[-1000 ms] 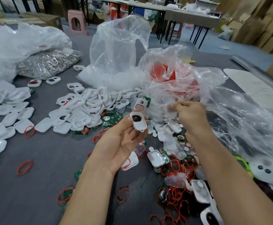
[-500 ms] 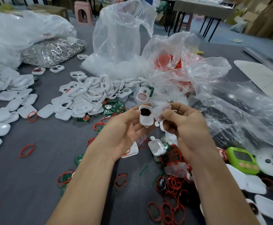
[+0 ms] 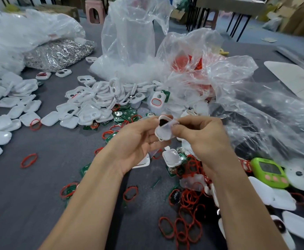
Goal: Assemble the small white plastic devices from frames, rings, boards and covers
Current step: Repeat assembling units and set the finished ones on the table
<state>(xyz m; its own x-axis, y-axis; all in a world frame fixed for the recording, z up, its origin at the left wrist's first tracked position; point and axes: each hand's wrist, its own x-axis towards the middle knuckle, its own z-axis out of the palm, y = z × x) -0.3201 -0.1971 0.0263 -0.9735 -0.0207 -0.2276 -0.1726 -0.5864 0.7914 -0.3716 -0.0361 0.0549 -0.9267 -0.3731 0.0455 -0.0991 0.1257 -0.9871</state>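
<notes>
Both hands, left hand and right hand, pinch one white frame, fitting a clear cover; heaps of loose parts suggest most remains.

bare grey table at near left, red rings and plastic bags crowding right

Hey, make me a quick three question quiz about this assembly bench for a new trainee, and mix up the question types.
1. True or false: the left hand holds a white frame with a dark patch near its top.
2. What does the right hand pinch against that frame? A a red ring; B a translucent cover; C a green board.
3. Fill in: the timer lying right of the right forearm is ____ in colour.
Key: 1 true; 2 B; 3 green.
</notes>
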